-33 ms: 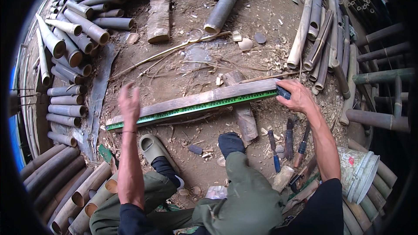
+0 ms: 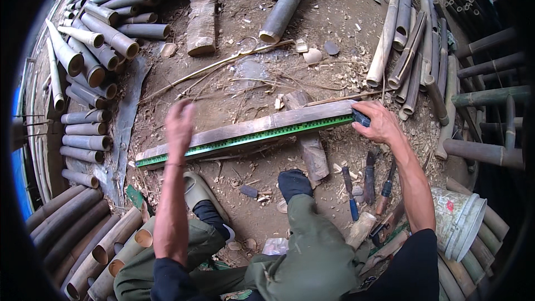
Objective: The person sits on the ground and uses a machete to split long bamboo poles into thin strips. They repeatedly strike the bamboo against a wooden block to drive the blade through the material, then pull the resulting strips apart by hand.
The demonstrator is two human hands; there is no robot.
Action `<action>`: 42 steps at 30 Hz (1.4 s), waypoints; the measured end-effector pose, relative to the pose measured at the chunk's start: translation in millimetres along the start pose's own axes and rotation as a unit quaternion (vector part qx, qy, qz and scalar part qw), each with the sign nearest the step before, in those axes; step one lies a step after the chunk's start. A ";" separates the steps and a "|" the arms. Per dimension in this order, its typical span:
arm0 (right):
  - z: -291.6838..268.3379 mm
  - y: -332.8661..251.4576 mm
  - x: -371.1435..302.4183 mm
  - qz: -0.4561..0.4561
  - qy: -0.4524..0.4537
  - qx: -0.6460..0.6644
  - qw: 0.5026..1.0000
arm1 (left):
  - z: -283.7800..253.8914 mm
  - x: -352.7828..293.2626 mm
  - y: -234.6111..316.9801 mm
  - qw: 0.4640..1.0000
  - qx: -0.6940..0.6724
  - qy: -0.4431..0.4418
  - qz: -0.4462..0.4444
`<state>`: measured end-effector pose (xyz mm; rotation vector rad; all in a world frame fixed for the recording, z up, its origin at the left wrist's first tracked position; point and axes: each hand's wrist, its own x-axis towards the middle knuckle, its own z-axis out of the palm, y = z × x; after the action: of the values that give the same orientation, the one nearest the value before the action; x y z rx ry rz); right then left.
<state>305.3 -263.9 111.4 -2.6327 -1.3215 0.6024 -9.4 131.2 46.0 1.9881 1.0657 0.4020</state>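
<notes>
Bamboo fills the scene on every side. A long split bamboo slat (image 2: 251,129) is laid across the dirt ground (image 2: 245,72) in the middle, running from near left up to far right, and a green measuring tape (image 2: 245,138) is stretched along its near edge. The right hand (image 2: 379,124) is placed at the far right end of the slat, its fingers (image 2: 372,112) clenched on the dark tape case (image 2: 361,118), which is held against the slat's end. The left hand (image 2: 179,125) is raised just above the left part of the slat, blurred, with its fingers released and spread; whether it touches the slat cannot be told.

A short wooden block (image 2: 312,153) is seen under the slat near the middle. Two feet are set near the slat: one in a grey-green slipper (image 2: 200,192) on the left, one in a dark sock (image 2: 293,184) to the right of it. Several knives and chisels (image 2: 368,181) are laid on the ground, near the right forearm, among wood shavings. A white bucket (image 2: 458,220) lies tipped on its side at the near right. Round bamboo poles (image 2: 89,56) are stacked at the left, and thinner split lengths (image 2: 404,44) are piled at the far right.
</notes>
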 end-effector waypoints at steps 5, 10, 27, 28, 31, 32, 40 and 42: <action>9.6 -1.1 1.4 -0.020 0.027 0.000 0.999 | 149.9 -18.3 125.0 0.946 -0.144 -0.291 0.007; 19.2 6.7 -3.4 -0.043 0.065 0.001 0.997 | 232.2 -15.1 126.1 0.926 0.050 -0.368 0.062; 24.6 13.2 -6.8 -0.053 0.095 0.010 0.994 | 226.8 -23.4 141.3 0.914 0.154 -0.370 0.059; 25.1 12.7 -6.5 -0.054 0.095 0.010 0.994 | 227.2 -23.1 138.8 0.916 0.149 -0.367 0.065; 25.3 11.9 -5.4 -0.056 0.094 0.005 0.994 | 230.6 -20.9 130.7 0.918 0.135 -0.362 0.084; 25.5 11.7 -5.3 -0.056 0.094 0.001 0.994 | 231.5 -20.8 127.8 0.919 0.130 -0.362 0.091; 37.5 -9.5 -33.9 -0.097 0.053 -0.033 0.993 | 230.7 -29.5 139.6 0.930 0.142 -0.330 0.075; 48.2 -35.8 -52.5 -0.080 -0.015 -0.032 0.996 | 231.7 -32.6 138.1 0.936 0.151 -0.311 0.060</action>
<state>231.0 -286.6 93.3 -2.5433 -1.5659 0.5892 185.2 -56.2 17.0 2.2314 0.6229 -0.3433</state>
